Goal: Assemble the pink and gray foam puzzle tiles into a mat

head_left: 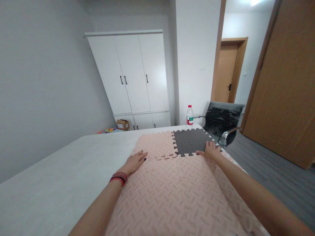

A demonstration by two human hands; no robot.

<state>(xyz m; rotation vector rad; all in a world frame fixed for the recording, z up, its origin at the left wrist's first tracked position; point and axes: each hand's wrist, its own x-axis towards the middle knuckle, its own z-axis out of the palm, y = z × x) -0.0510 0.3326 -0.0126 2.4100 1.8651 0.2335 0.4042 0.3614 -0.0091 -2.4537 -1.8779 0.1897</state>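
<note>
My left hand (136, 162) lies with its fingers stretched out on the left edge of the pink foam mats, near the seam between the far pink tile (155, 144) and the large near pink mat (172, 190). A dark grey interlocking foam tile (190, 141) sits to the right of the far pink tile, with small gaps showing between their teeth. On the near right corner of the grey tile rests my right hand (211, 150), thumb spread out along the tile's front edge. Neither hand grips anything. The near pink mat looks uneven at its right side.
The mats lie on a white table (73, 170). At its far edge stands a bottle with a red cap (189, 116). A black chair (222, 119) is by the right corner. Behind are a white cabinet (145, 75), a cardboard box (122, 124) and a wooden door (283, 85).
</note>
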